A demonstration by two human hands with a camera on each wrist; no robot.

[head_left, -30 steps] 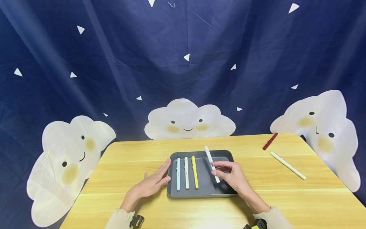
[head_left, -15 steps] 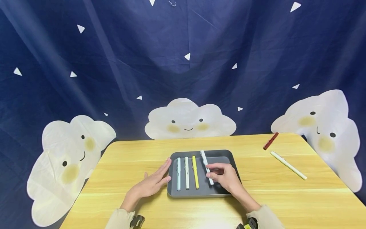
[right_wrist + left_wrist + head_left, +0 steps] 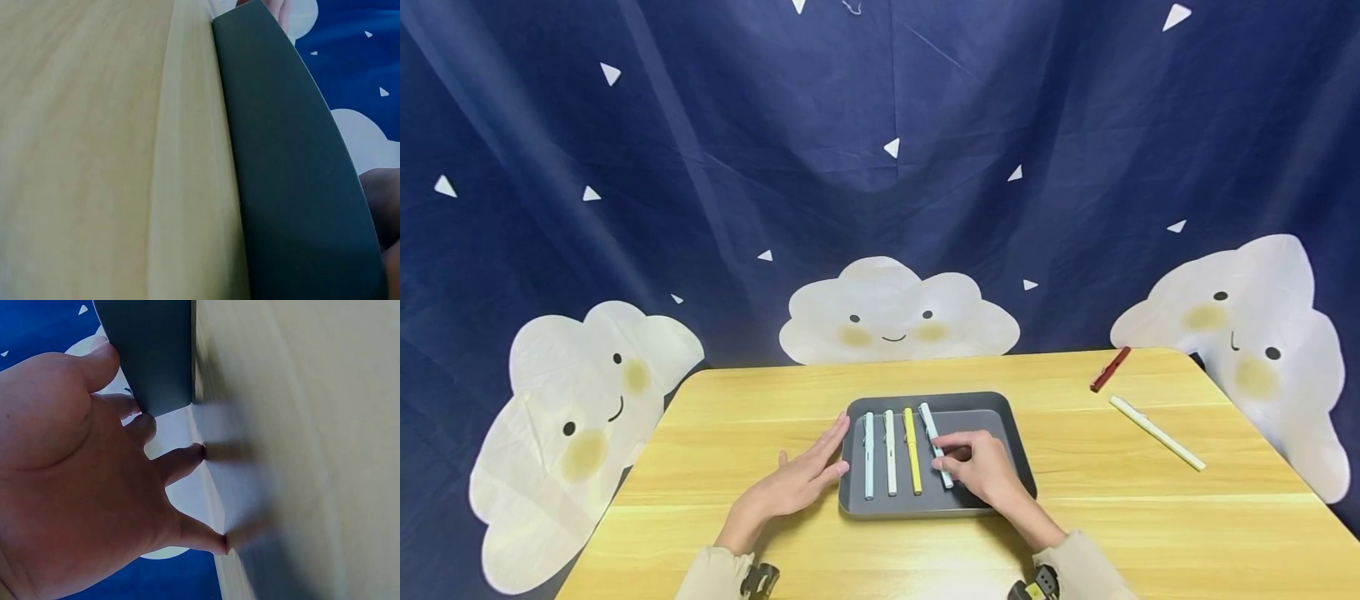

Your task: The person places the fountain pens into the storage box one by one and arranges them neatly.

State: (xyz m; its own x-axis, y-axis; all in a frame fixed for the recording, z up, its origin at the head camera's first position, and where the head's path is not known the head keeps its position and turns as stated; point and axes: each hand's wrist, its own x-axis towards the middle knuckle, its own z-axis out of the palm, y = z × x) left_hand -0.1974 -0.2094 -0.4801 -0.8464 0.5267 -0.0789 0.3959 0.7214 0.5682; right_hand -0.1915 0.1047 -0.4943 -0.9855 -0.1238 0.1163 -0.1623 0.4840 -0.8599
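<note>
In the head view, the right hand (image 3: 987, 471) pinches a pale blue-white pen (image 3: 929, 423) between thumb and fingers inside a dark gray tray (image 3: 992, 419); whether that pen touches the tray's floor I cannot tell. It slants, its far end leaning left, just right of a yellow pen (image 3: 913, 452). Left of the yellow one lie a white pen (image 3: 891, 454) and a light blue pen (image 3: 869, 458), the three roughly parallel and apart. The left hand (image 3: 797, 483) grasps nothing, its fingers extended against the tray's left side. Near the table's (image 3: 1150, 521) far right corner lie a dark red pen (image 3: 1110, 371) and a cream pen (image 3: 1157, 432), both outside the tray. In the left wrist view, the left hand's fingers are spread, thumb beside the tray's outer wall and two fingertips down at the table. In the right wrist view, the tray's outer wall hides most of the right hand, and fingertips show past its far end.
</note>
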